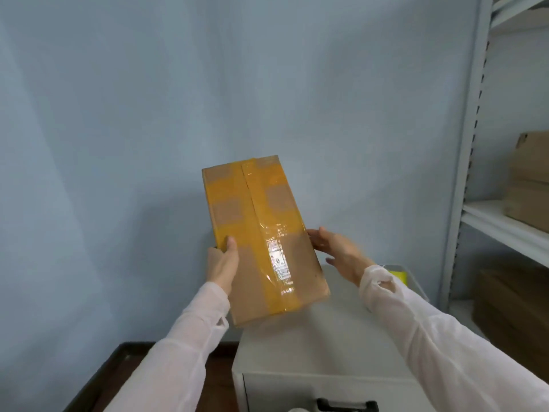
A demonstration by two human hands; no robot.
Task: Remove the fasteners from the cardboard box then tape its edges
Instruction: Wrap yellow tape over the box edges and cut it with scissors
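Cardboard box (261, 239) held up in the air, tilted, its near end low above the grey drawer cabinet (320, 337), far end raised toward the blue wall (208, 84). Broad yellow-brown tape (261, 209) already covers most of the upper face, with one strip running lengthwise down the centre seam. A glossy label patch (277, 260) sits under the tape.

Left hand (222, 263): clenched on the box's left edge, thumb on top, fingers hidden beneath. Right hand (338, 248): released, fingers spread, fingertips touching or just beside the right edge; motion blur makes contact uncertain.

No fasteners visible on this face; possibly on hidden sides.

Risks, judged from this pose:
- Box carried by one grip on one edge. If the right hand does not close, the box may pivot about the left hand and drop onto the cabinet top.
- Smooth tape under the thumb gives poor friction; slip likely if the box is turned quickly.
- Loose, wrinkled tape near the label could snag and peel while the box is turned.
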